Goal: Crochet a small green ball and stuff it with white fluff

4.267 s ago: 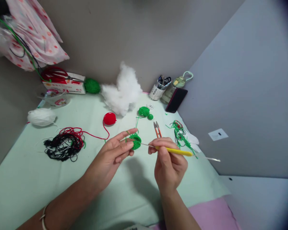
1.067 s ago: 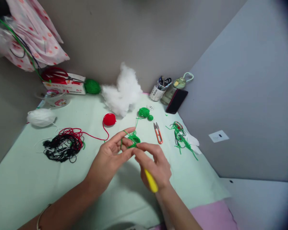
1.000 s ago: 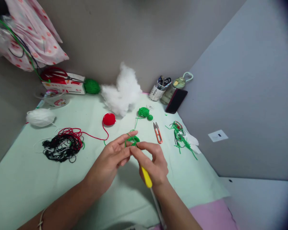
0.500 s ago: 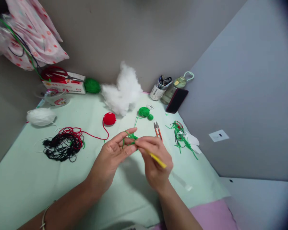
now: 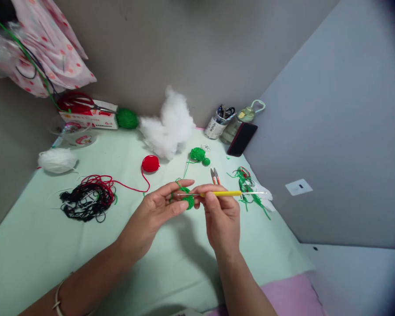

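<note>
My left hand (image 5: 158,210) pinches a small green crochet piece (image 5: 188,201) between thumb and fingers, with green yarn looped over the index finger. My right hand (image 5: 221,215) grips a yellow-handled crochet hook (image 5: 221,193), held level, its metal tip pointing left across the green piece. Both hands hover above the pale green table cover (image 5: 46,245), near its middle. A thin green strand runs from the piece up to a small green yarn ball (image 5: 197,154).
Orange thread snips (image 5: 215,175) lie just beyond my right hand. Green yarn scraps (image 5: 248,186), a red yarn ball (image 5: 150,163), a black and red yarn tangle (image 5: 88,197), white stuffing (image 5: 169,125), white yarn (image 5: 56,160), a jar (image 5: 217,123), bottle (image 5: 238,120) and phone (image 5: 242,138) lie around.
My right hand turned the hook from pointing down toward me to lying level, tip to the left at the green piece. My left hand kept its hold on the piece.
</note>
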`<state>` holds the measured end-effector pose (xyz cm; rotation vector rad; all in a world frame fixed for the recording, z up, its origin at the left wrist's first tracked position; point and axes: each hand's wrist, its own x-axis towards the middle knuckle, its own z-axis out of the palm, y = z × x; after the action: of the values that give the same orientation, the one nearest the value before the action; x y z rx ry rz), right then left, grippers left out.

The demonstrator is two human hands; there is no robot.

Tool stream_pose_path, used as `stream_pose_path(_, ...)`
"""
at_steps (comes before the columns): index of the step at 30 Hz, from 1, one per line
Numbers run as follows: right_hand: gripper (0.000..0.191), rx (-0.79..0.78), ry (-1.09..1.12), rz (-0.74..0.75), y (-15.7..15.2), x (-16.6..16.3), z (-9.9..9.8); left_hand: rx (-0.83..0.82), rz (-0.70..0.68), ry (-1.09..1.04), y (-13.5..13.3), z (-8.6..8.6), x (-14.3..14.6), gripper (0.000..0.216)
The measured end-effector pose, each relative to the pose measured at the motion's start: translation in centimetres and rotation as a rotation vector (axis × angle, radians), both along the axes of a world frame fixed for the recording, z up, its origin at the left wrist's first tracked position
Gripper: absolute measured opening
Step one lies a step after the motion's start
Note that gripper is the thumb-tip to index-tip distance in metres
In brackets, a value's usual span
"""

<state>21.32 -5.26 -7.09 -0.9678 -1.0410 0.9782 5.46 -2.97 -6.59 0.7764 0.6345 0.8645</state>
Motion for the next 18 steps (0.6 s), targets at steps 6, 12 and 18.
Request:
stream_pose_path(6, 0.022, -0.039, 0.154, 0.058, 0.3, 0.4, 0.6, 0.027, 0.039, 0.061, 0.0, -0.3, -0.3, 0.029)
stream_pose_path(12, 0.021, 0.124, -0.164, -0.013, -0.8, 0.4, 0.3, 0.092, 0.089, 0.157, -0.1, -0.4, -0.6, 0.028)
stream_pose_path(18, 0.027, 0.338, -0.409, -0.087, -1.6, -0.1, 0.2, 0.179, 0.168, 0.256, -0.1, 0.1, -0.4, 0.031)
